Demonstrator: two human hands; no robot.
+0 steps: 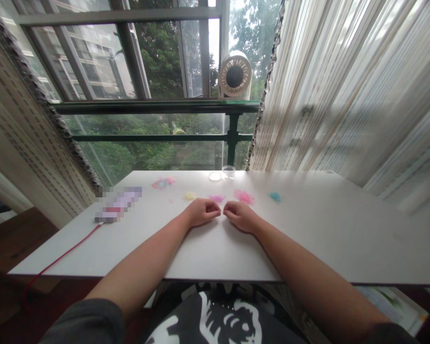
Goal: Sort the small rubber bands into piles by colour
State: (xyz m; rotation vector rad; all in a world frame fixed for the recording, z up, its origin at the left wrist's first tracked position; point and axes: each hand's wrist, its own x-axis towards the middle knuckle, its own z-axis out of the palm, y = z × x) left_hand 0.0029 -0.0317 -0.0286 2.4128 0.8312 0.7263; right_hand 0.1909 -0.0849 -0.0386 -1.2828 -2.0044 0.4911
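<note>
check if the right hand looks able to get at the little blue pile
Probably yes: the blue pile lies ahead and to the right of the right hand, with bare tabletop between; the pink pile sits left of that path.

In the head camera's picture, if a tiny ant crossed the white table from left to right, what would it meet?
Blurred-out purple thing → mixed pink-and-blue pile → yellow pile → purple pile → pink pile → teal pile.
</note>
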